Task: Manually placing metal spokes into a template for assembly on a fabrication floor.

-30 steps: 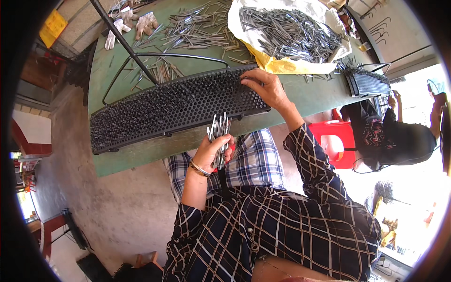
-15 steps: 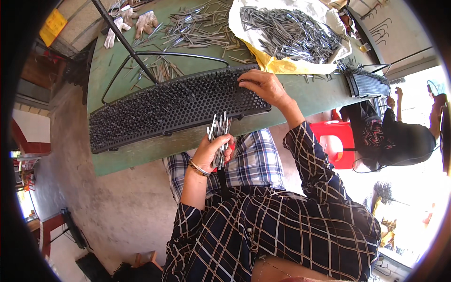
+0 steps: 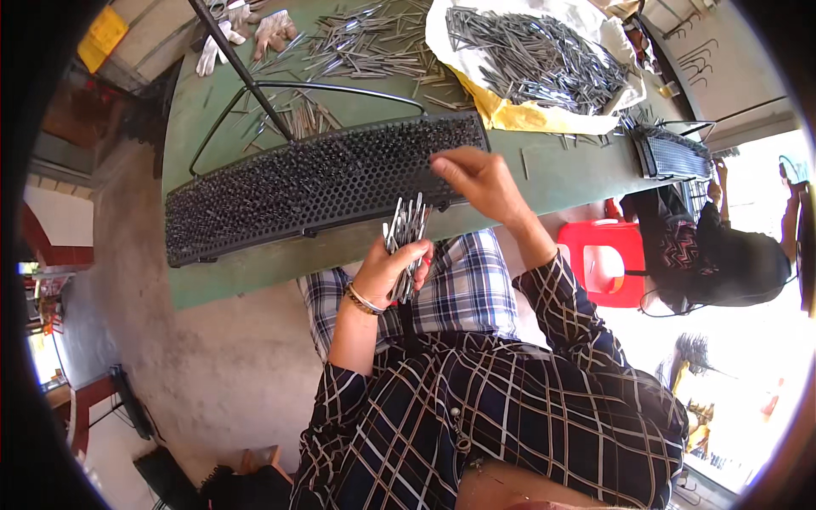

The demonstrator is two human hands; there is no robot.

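Observation:
A bundle of thin, flat metal strips [image 3: 410, 223] stands upright in my left hand [image 3: 382, 274], which is closed round it over my lap. In front of it on the table lies a long, black perforated rack [image 3: 361, 201]. Dark pieces poke up from many of its holes, densest along the left and far side, while bare holes show along the near right part. My right hand [image 3: 490, 185] is over the rack's right end, thumb and forefinger drawn together. Whatever lies between those fingertips, if anything, is too small to make out.
The green table [image 3: 557, 166] bears loose strips [image 3: 365, 47], a heaped white and yellow sack [image 3: 510, 115] and work gloves [image 3: 274, 32]. A black metal frame [image 3: 246, 76] rises behind the rack. At right are a red stool [image 3: 605, 289] and another person [image 3: 722, 246] by a second rack [image 3: 676, 157].
My right hand has drawn back from the rack's far right part toward its near edge. The left hand still grips the strips. The whole view has shifted slightly.

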